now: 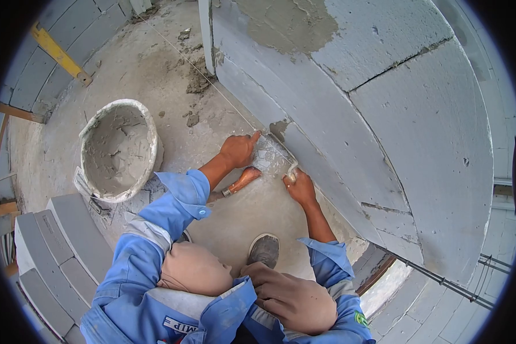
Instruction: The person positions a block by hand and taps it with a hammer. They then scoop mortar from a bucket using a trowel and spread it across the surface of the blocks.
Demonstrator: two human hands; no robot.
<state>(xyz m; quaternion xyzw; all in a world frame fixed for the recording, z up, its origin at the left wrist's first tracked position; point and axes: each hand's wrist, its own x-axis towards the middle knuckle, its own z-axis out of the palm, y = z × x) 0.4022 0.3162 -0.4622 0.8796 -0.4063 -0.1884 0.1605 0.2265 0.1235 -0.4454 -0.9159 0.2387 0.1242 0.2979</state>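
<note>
The string line (212, 84), thin, pale and pulled straight, slants across the concrete floor (149, 63) from the far side to the foot of the block wall (436, 132), where the left hand (239, 150) meets it. That arm reaches forward and inward, palm down, knuckles up; the index finger stretches out to the line while the other fingers curl under, and I cannot tell whether the thumb pinches it. The right hand (299, 187) is nearer the body, close to the wall base, its forearm angled forward and inward, with the fingers bent closed around a small pale piece (293, 171). Between the hands a thin pale strand runs along the wall's foot, too fine to tell apart from the edge there. Just below the left hand lies a tool with a wooden handle (245, 179); a bucket (156, 150) of grey mortar stands beyond the left forearm
</note>
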